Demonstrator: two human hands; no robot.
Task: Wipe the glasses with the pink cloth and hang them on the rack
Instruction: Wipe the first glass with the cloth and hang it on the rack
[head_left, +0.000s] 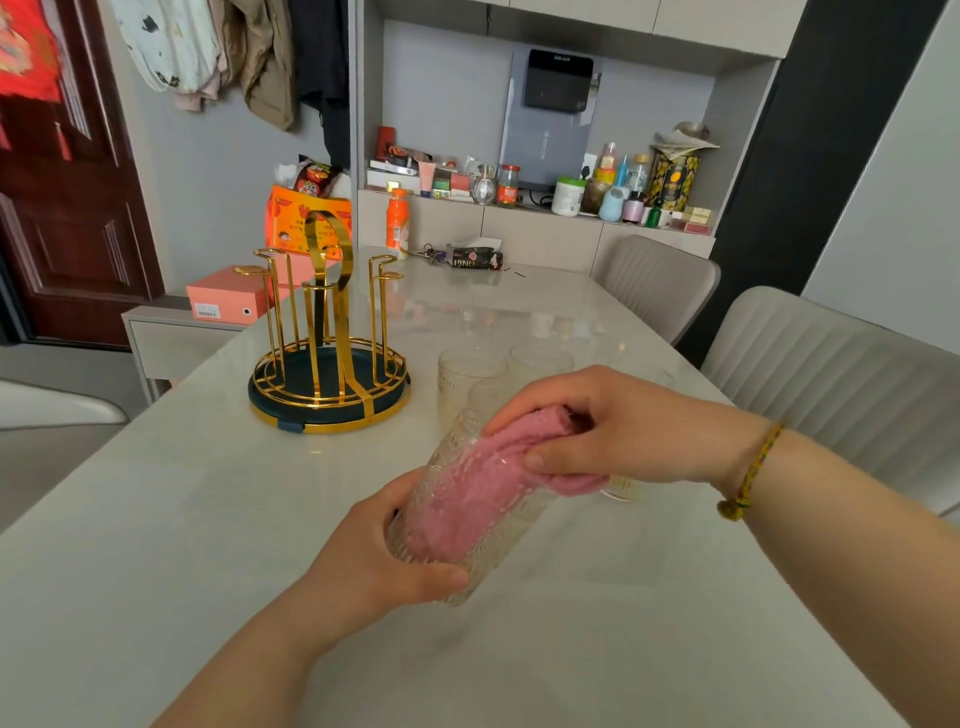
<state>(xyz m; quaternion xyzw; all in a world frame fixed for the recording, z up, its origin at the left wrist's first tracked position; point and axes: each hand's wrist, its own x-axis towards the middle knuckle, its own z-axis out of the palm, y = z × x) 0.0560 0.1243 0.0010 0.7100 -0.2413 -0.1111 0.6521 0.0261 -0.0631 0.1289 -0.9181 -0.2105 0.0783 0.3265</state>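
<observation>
Clamped round the base of an embossed glass (480, 569) with the left grip (374, 561), tilted over the tabletop (156, 519), long axis running up-right, mouth toward the right grip (623, 431). Pinching the pink cloth (519, 441) there, pushed inside. Gold rack (332, 427) up-left, nearer the left grip.

Left grip (382, 553) curled (thumb forward), right grip (623, 426) pinching.

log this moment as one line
left hand: grips glass | right hand: holds pink cloth inside glass | rack: no glasses hung | other glasses: on table
</observation>
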